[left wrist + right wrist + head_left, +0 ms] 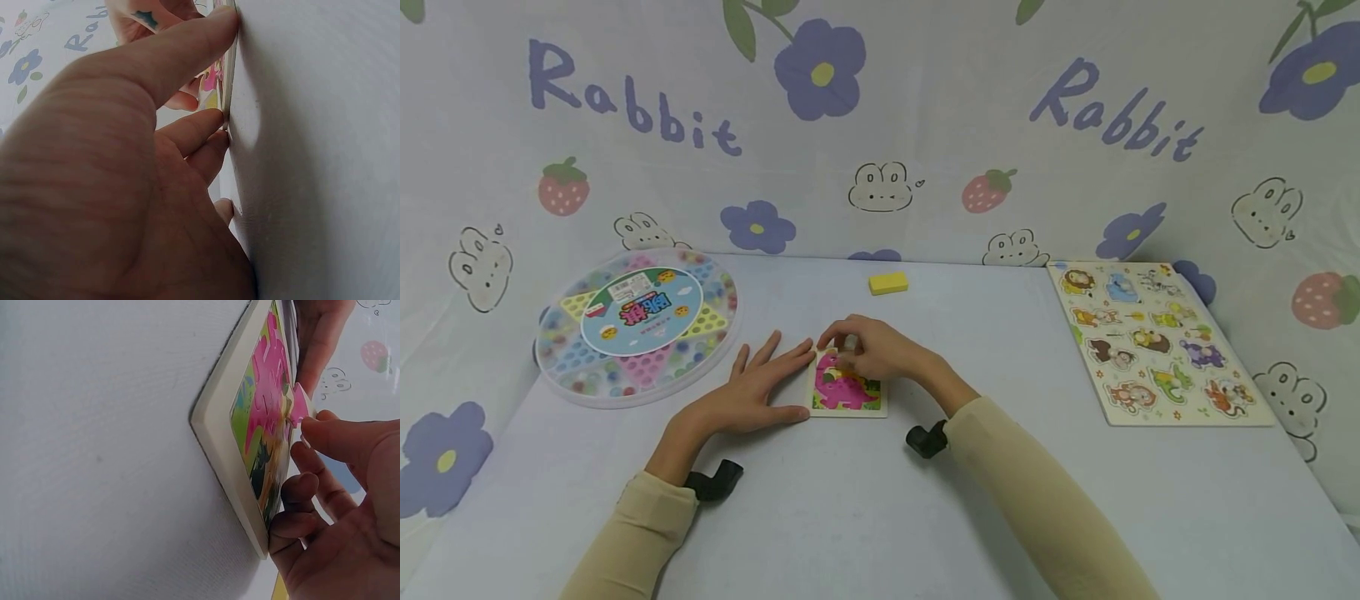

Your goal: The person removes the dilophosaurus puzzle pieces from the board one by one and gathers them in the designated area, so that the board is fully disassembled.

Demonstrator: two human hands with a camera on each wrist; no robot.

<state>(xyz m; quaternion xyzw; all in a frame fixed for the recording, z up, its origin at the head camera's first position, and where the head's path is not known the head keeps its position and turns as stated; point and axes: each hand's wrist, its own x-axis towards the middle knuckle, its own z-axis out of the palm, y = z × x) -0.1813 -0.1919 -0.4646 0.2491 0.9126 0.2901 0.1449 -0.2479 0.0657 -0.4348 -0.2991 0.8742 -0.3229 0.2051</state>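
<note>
Twice, the backdrop (925, 92) reads "Rabbit" behind hands (748, 393) (880, 350) and puzzle (846, 394).

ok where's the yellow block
In the head view, the yellow block sits far back on the table, beyond the dinosaur puzzle, well left of the animal board.

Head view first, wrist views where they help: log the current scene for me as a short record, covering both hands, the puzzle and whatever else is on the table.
Left hand: left hand spread, thumb and fingertip at the puzzle's left edge
Right hand: right hand pinching a pink piece
Puzzle: dinosaur puzzle, lying flat
Piece contact with puzzle: cannot tell
Behind puzzle: yellow block
Table left: round game board
Table right: animal board
</note>
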